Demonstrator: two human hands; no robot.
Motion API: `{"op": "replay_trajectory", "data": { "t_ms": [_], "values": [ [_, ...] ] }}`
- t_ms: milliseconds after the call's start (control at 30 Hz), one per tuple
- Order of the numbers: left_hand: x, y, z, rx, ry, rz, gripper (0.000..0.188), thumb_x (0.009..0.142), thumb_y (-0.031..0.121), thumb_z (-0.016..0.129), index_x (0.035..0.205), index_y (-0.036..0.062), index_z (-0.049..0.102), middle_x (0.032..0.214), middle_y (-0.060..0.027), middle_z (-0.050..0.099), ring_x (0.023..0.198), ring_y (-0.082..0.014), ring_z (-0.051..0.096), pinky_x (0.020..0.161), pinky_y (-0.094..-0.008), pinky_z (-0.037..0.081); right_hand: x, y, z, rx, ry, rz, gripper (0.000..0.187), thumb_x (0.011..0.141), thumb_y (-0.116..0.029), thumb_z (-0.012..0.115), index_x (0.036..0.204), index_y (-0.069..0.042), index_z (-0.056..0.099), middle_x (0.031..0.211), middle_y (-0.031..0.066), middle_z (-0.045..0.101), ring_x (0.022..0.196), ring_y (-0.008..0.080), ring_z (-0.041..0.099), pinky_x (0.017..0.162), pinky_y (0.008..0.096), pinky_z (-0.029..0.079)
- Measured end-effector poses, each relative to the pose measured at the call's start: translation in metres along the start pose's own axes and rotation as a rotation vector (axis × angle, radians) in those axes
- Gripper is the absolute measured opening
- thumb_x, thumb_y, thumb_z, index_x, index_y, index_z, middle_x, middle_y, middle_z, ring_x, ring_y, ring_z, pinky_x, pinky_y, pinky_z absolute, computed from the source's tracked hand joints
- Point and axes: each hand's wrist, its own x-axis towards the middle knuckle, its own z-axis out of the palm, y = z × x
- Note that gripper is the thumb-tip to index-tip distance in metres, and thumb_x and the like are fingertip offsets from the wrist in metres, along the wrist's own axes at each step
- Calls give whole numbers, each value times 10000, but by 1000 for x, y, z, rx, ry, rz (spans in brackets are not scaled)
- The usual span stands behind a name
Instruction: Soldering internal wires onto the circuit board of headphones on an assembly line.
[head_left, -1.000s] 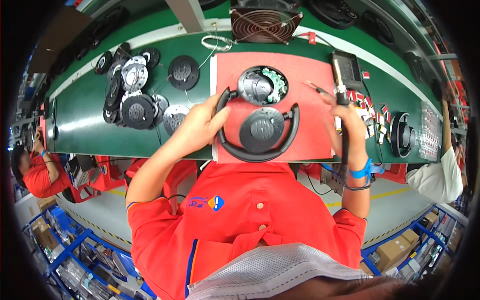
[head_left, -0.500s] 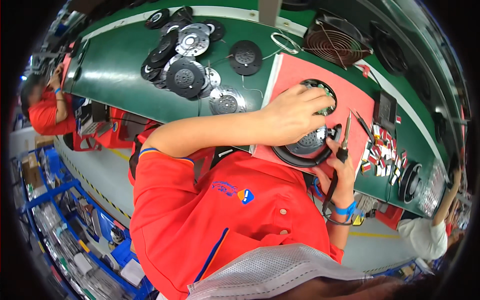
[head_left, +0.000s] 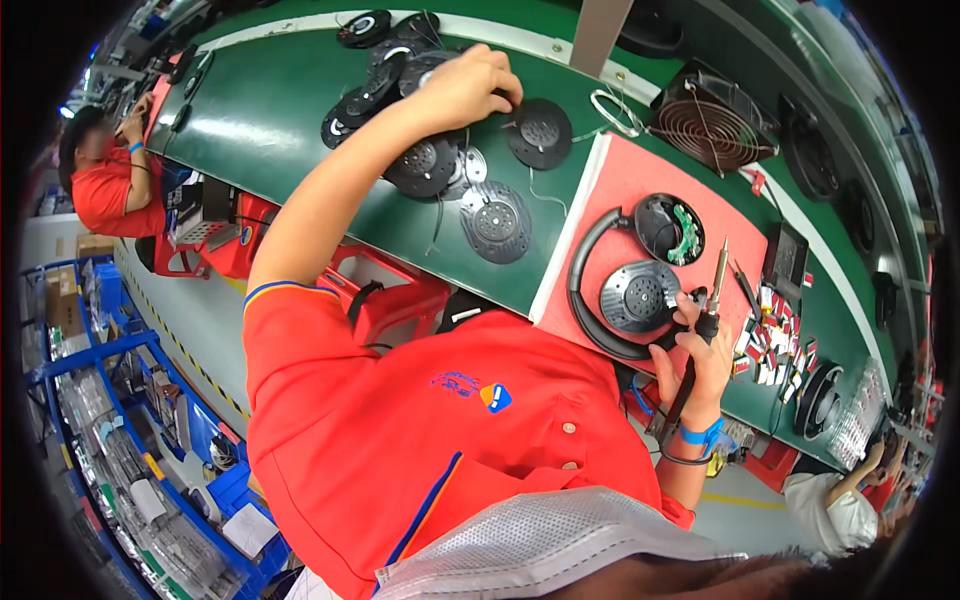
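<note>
A black pair of headphones (head_left: pixel 578 268) lies on a pink mat (head_left: pixel 628 172). One of its round cups (head_left: pixel 655 222) shows a green circuit board (head_left: pixel 687 235); in the nearer cup sits a dark perforated speaker plate (head_left: pixel 640 296). My right hand (head_left: pixel 705 355) grips a soldering iron (head_left: pixel 708 322), its metal tip pointing up and away, while thumb and fingertips rest by the nearer cup's edge. Over on the left, my left hand (head_left: pixel 472 88) hovers at a heap of round speaker plates (head_left: pixel 420 165), fingers loosely bent and nothing visible in them. Just right of it lies a single black speaker plate (head_left: pixel 540 133).
A clear-rimmed speaker plate (head_left: pixel 497 222) with thin wires lies left of the mat. Behind the mat stand a fan with a round grille (head_left: pixel 712 132) and a coil of white wire (head_left: pixel 617 113). Several small red-and-white parts (head_left: pixel 775 340) lie to the right, near a dark box (head_left: pixel 786 258).
My left hand has left the headphones and swung left to the heap of speaker plates, uncovering both cups. My right hand still holds the soldering iron beside the nearer cup.
</note>
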Motion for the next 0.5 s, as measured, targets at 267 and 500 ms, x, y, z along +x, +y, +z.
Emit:
{"op": "replay_trajectory", "data": {
  "t_ms": [267, 500],
  "values": [
    [-2, 31, -31, -167, 50, 86, 88, 777, 52, 619, 821, 32, 545, 863, -87, 550, 912, -269, 515, 823, -374, 422, 5, 3, 6, -42, 92, -7, 393, 642, 17, 758, 939, -83, 520, 1149, 166, 638, 861, 293, 617, 776, 402, 438],
    [1, 111, -32, -850, -48, 183, 114, 705, 111, 630, 762, 27, 579, 892, -74, 666, 909, -188, 592, 810, -344, 476, 8, 5, 2, 3, 137, 79, 332, 737, 92, 665, 993, -42, 500, 1148, 219, 626, 856, 276, 654, 814, 384, 497]
  ]
}}
